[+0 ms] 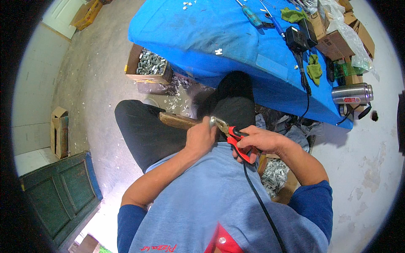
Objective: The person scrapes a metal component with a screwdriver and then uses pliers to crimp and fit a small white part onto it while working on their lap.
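Note:
Over my lap, my right hand (262, 142) is wrapped round the red-and-black handles of a pair of pliers (233, 137). The metal jaws point up and to the left, reaching a small silver metal piece (212, 121). That piece is pinched in my left hand (201, 137), its fingers closed. Whether the jaws bite on it or only touch it is too small to tell. A brown wooden bar (179, 121) lies across my thigh, its right end hidden behind my left hand.
A blue-covered table (190, 38) bears a screwdriver (252, 17), black adapters (296, 40), green cloths (314, 69) and a steel flask (352, 93). One box of metal pieces (152, 63) stands beyond my knees, another pile (275, 177) by my right side. A dark cable (263, 206) crosses my shirt.

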Tool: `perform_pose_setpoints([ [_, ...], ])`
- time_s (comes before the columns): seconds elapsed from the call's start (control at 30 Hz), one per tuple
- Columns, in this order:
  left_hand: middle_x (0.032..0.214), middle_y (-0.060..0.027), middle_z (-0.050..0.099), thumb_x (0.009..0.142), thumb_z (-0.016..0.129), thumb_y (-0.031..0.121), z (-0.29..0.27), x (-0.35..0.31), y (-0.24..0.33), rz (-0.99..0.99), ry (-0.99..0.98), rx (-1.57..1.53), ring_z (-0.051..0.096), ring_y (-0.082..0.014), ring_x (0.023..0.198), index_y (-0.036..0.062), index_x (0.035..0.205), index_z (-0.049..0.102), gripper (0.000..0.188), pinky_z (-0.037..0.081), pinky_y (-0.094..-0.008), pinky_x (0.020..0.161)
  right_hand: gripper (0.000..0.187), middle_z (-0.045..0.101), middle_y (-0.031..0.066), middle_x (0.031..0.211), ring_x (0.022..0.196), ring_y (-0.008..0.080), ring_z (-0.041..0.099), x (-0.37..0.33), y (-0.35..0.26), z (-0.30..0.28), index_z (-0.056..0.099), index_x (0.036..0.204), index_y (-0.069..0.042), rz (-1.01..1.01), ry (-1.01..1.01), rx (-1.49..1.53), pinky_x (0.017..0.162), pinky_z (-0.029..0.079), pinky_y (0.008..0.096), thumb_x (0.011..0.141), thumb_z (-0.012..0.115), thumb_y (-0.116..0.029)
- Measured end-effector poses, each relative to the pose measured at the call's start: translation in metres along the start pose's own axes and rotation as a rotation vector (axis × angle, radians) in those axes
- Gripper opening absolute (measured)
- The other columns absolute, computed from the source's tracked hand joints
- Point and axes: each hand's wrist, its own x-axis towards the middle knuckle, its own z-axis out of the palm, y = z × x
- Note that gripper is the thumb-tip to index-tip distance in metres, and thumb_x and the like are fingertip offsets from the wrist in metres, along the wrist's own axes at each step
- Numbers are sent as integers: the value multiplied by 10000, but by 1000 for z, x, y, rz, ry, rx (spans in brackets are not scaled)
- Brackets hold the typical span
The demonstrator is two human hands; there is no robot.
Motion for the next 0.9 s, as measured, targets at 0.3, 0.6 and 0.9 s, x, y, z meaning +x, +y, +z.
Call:
perform_pose_setpoints([
  [0.3,693,-240,609,891,594,207,1,3,-1,32,-17,58,615,-438,671,0,932,480,240,474,-513,591,229,679,116,777,681,169,670,-7,-11,5,629,872,21,6,54,-9,520,521,277,825,577,-197],
  [0.6,673,-231,608,895,583,209,5,5,-2,40,-6,74,618,-429,648,-6,925,482,239,477,-506,581,213,686,124,825,666,153,667,-1,-8,-2,589,906,22,-13,31,-52,518,515,253,821,559,-171],
  [0.9,674,-231,610,898,580,209,5,4,-3,27,9,73,619,-428,648,-11,916,490,239,480,-509,586,166,673,136,802,650,179,669,8,2,-4,560,905,15,-26,23,79,537,548,291,818,567,-126],
])
